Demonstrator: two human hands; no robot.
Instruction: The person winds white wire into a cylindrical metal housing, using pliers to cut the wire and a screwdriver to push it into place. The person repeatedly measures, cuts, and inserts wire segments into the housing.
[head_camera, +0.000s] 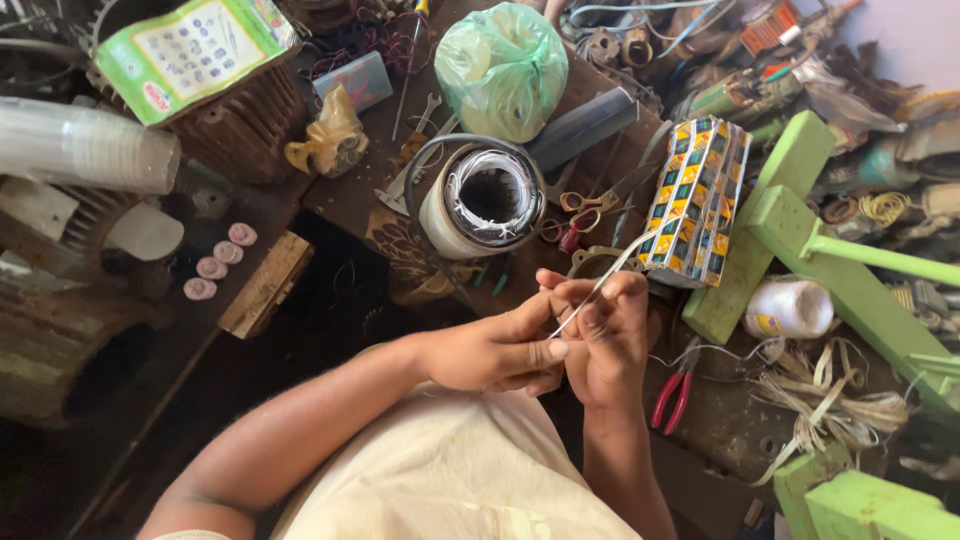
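Note:
My left hand (495, 350) and my right hand (608, 335) meet over the workbench, both pinching a thin white strip (612, 272). The strip runs up and to the right towards a shiny patterned packet (697, 200). Just beyond my hands stands a white motor stator (482, 200) with pale wire windings inside and a dark cable looped around it. Scissors with orange handles (590, 205) lie between the stator and the packet.
Red-handled pliers (672, 395) lie right of my right hand beside loose pale strips (830, 400). A green wooden frame (800, 230), a white jar (790, 308), a green plastic bag (502, 68) and a wooden block (266, 284) crowd the cluttered bench.

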